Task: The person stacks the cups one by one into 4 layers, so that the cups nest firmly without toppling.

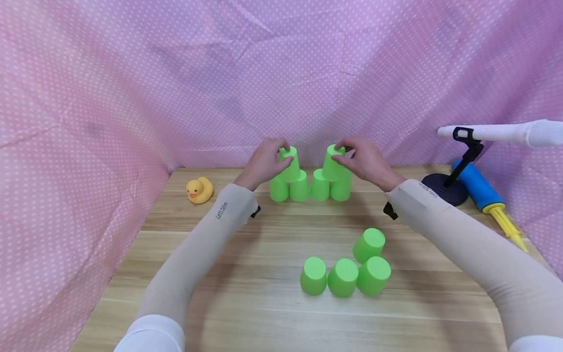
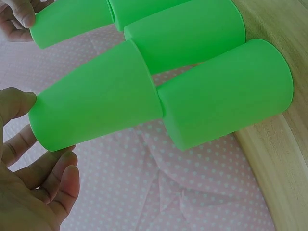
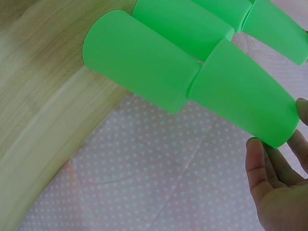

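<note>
1. Pink polka-dot cloth [image 1: 281, 73] hangs behind and beside a wooden table [image 1: 246, 303], forming the backdrop past its far edge
2. Close to that far edge, around its middle, a lower row of four green cups [image 1: 320, 188] stands mouth down; over it are the left upper cup [image 1: 290, 168], bridging the left pair, and the right upper cup [image 1: 333, 168], bridging the right pair
3. Left hand [image 1: 266, 164]: thumb and fingertips pinch the left upper cup near its closed end, a narrow hold
4. Right hand [image 1: 367, 159]: a similar pinch on the right upper cup, mirrored
5. Both upper rims appear to meet the cups beneath in the wrist views; whether their full weight rests there I cannot tell
6. To seat them well, I would centre each rim over its pair, keep it level, then loosen thumb and fingers together so neither drags the cup
7. My main worry would be a knuckle nudging a cup, or downward pressure spreading the lower row
8. Farther from the far edge, right of the table's middle, four loose cups [image 1: 343, 278] stand mouth down; keep the right sleeve [image 1: 457, 234] clear of them
9. Near the far-left corner sits a rubber duck [image 1: 200, 190]; by the right edge are a blue pump [image 1: 479, 188] and a black stand [image 1: 440, 188]
</note>
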{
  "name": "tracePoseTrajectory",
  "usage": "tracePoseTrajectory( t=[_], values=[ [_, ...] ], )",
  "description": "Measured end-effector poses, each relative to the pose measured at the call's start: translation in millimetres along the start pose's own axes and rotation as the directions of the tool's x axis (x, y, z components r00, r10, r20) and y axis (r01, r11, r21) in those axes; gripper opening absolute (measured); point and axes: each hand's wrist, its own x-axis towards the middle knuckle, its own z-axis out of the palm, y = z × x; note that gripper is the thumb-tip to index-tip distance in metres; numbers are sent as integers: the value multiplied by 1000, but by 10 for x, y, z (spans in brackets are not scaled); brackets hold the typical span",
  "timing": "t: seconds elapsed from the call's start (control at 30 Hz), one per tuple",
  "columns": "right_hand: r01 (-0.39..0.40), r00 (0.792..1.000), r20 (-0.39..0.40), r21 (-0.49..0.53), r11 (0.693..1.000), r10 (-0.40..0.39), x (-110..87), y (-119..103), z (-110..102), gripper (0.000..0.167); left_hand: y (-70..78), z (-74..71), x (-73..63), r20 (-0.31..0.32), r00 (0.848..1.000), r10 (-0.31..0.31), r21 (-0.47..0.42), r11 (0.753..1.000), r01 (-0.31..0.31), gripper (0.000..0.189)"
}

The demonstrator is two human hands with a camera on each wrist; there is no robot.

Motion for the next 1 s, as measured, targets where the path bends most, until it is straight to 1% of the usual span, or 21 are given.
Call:
tracePoseTrajectory(
  t=[0.13, 0.27, 0.4, 0.57, 0.63, 0.73, 0.83, 0.93, 1.0],
  values=[
    [-18, 1000, 9, 10, 1000, 18, -1, -6, -10, 28, 5, -15, -9, -11, 1000, 17, -7, 1000, -17, 22],
    [-31, 999, 17, 17, 999, 30, 1, -5, -18, 29, 9, -27, -14, -14, 1000, 20, -11, 1000, -20, 22],
    [-26, 999, 26, 16, 1000, 26, -3, 1, -21, 29, 1, -36, -9, -15, 1000, 25, -21, 999, -26, 21],
    [-16, 999, 30, 43, 999, 15, -49, -1, -48, 36, -30, -43, -10, -8, 1000, 25, -32, 999, -26, 21],
    [-15, 1000, 20, 56, 998, 14, -92, -19, -78, 39, -40, -54, -23, -22, 999, 35, -24, 999, -36, 23],
    [13, 1000, -16, 63, 998, -12, -171, -49, -134, 39, -53, -86, -57, -73, 994, 86, -4, 996, -86, 24],
    [71, 996, -53, 50, 996, -69, -264, -51, -186, 37, -40, -140, -126, -121, 982, 148, 18, 989, -147, 24],
    [123, 990, -74, 30, 992, -120, -388, -42, -229, 37, 0, -189, -225, -145, 966, 214, 14, 977, -214, 22],
    [150, 986, -78, -2, 989, -149, -488, -41, -250, 36, 49, -220, -306, -160, 949, 271, 12, 962, -272, 22]
  ],
)
